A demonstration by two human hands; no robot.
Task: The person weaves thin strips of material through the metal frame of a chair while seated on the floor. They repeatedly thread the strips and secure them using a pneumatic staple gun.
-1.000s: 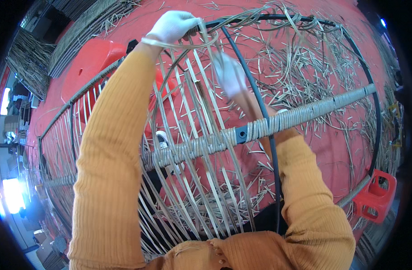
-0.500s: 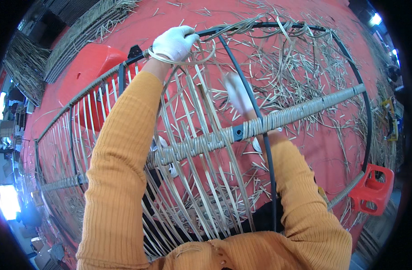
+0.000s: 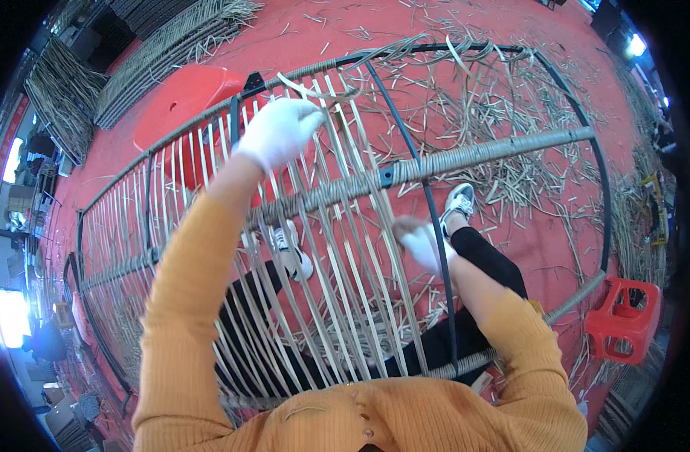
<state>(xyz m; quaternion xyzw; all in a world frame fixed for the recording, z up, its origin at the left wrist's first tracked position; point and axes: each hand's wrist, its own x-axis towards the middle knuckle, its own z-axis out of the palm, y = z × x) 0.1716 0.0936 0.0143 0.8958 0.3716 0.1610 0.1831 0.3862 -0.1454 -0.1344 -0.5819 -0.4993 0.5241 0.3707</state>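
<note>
A long dark metal frame [image 3: 603, 192] lies before me, its far rail and middle bar [image 3: 503, 153] wrapped in rattan. Pale rattan strips [image 3: 352, 275] run across its left half, from far rail to near rail. My left hand [image 3: 279, 134], in a white glove, is over these strips between the far rail and the middle bar. Its fingers are curled together; whatever they grip is hidden. Just beyond them a loose rattan strip [image 3: 315, 92] curves by the far rail. My right hand [image 3: 424, 247], gloved too, is low beside the rightmost strips, near a dark crossbar [image 3: 438, 218]; its fingers are blurred.
Cut rattan scraps [image 3: 503, 181] litter the red floor [image 3: 345, 38]. Beyond the frame's far rail stands a red plastic stool [image 3: 183, 98], and another red stool [image 3: 624, 320] is at the right. Woven panels [image 3: 168, 56] are stacked at the far left. My shoes [image 3: 459, 205] show beneath the frame.
My left hand has come off the far rail toward me, and the strip loop around it has dropped away. My right hand has moved nearer, from beyond the middle bar to its near side.
</note>
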